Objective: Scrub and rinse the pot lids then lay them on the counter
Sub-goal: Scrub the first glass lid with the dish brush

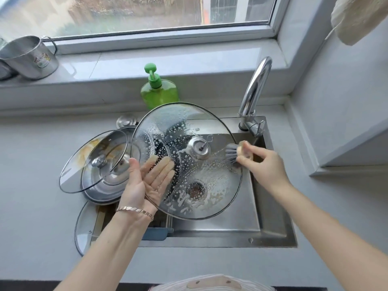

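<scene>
One large glass lid [210, 175] is held tilted above the sink [273, 227], coated with suds and beads of water. It is supported by the left hand [144, 185], whose fingers are laid straight and spread against the far face, seen through the glass, with the rim crossing the palm; nothing is clasped. A grey-bristled brush [232, 153] is pinched by the right hand [264, 162] and is set against the lid's right rim. The lid is judged stiff, fairly heavy for its span, breakable and very slippery while soaped, so a flat-palmed hold is thought insecure if the brush is pushed hard. A firmer hold is expected at the metal knob [198, 149] in the centre, or at the rim with the thumb hooked over the edge. A second, stained glass lid [90, 164] is propped on a steel lid [100, 192] at the sink's left edge, not yet scrubbed, and is best lifted by its knob.
</scene>
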